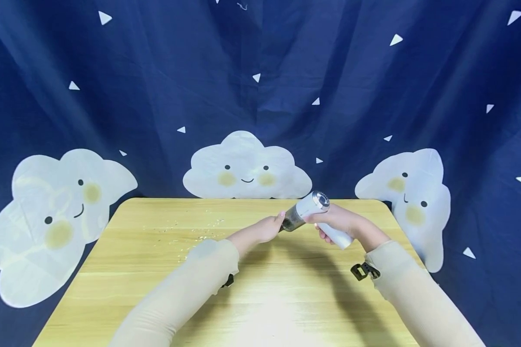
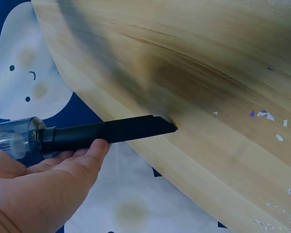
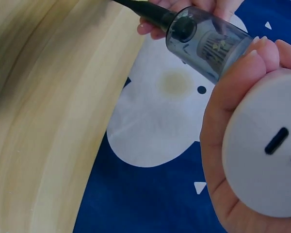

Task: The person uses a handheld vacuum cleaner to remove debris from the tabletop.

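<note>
Small paper scraps [image 1: 191, 233] lie scattered on the left of the wooden table [image 1: 260, 299]; the left hand [image 1: 265, 230] curls its fingers round the black nozzle [image 2: 106, 132] of the handheld vacuum [image 1: 314, 214], held above the table's middle; the right hand [image 1: 343, 222] grips its white handle. Judged, the nozzle is being seated; next calls for lowering it to the scraps.

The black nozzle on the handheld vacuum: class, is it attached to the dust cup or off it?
Attached. In the left wrist view the black nozzle runs straight out of the clear dust cup, with the left hand gripping beneath the joint.
</note>
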### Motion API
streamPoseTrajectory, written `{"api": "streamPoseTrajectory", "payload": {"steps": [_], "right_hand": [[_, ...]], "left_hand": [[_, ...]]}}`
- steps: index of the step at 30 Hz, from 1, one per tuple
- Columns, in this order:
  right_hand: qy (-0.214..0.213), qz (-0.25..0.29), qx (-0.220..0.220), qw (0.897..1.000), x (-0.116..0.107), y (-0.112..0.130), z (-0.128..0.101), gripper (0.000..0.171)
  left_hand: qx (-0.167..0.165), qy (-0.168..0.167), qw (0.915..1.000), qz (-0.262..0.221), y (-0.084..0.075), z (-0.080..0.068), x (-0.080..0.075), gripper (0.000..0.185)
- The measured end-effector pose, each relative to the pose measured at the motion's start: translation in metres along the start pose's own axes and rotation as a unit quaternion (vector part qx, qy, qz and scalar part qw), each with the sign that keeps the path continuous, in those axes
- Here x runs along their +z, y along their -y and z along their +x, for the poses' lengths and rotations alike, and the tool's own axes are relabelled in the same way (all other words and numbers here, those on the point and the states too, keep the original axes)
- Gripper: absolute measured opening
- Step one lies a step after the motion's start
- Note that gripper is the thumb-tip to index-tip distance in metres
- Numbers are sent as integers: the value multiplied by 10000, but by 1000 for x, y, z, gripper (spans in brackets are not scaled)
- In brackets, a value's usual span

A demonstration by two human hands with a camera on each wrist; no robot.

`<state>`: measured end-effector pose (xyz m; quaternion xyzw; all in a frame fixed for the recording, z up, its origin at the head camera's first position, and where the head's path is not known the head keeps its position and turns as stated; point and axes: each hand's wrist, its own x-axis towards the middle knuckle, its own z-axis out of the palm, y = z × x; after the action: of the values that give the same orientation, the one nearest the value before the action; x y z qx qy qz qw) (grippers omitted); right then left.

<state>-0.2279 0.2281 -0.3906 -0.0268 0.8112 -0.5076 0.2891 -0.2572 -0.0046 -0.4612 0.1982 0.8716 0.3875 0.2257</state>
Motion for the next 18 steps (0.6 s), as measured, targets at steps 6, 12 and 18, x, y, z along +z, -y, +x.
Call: {"api": "streamPoseTrajectory", "payload": {"steps": [6,12,18], "right_hand": [[169,169,-85,9997,6,-3,5,31],[293,196,-127,9993,13,-3,9,33],[373,135,-207,9990,17,-1,11,37]], "left_hand": [[-62,108,9999,59,2,-8,-5,72],[-187,75,9997,107,10,-14,-6,73],[-353,64,9993,-120,13,-23,-7,74]]}}
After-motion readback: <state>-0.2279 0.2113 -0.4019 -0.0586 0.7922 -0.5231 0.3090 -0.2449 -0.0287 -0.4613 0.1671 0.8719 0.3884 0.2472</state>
